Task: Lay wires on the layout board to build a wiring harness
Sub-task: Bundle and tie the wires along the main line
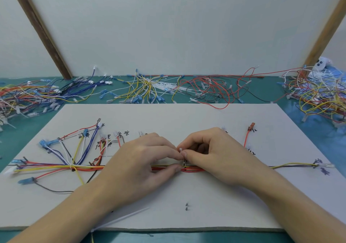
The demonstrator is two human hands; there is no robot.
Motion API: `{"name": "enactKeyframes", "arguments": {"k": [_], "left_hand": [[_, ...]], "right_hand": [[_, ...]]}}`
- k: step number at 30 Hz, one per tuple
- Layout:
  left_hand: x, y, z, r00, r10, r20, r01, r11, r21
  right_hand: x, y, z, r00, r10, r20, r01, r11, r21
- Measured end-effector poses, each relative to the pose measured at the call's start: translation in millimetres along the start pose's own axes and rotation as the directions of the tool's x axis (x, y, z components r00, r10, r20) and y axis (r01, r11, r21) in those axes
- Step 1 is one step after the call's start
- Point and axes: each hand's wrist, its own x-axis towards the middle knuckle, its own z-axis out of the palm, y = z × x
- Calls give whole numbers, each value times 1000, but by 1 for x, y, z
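- Board (215, 115) lies flat; the bundle (86, 167) runs left to right across its middle, long axis horizontal in the head view.
- Left hand (142, 160): thumb pressed on the bundle from the near side, forefinger curled to meet the right hand over a peg (184, 163).
- Right hand (211, 152): fingers curled, thumb and forefinger pinching a small white piece, probably a tie head (180, 150), directly above the bundle.
- Which hand carries the tie's strap: cannot tell, hidden by the fingers.
- Key relation: the tie sits across the bundle axis at the peg; both hands equally near, meeting at that spot.
- Judgement: the next move is cinching the tie here.
- Spare tie (121, 218) lies on the near edge, well apart.
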Motion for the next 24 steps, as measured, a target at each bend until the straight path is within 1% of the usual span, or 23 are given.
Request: {"name": "enactKeyframes", "arguments": {"k": [11, 24], "left_hand": [[0, 1, -1, 1000, -1, -13, 1, 1000, -4], [0, 1, 0, 1000, 1, 7, -1, 1000, -4]], "right_hand": [[0, -1, 0, 1000, 3, -6, -3, 1000, 14], [0, 0, -1, 1000, 0, 0, 0, 1000, 21]]}}
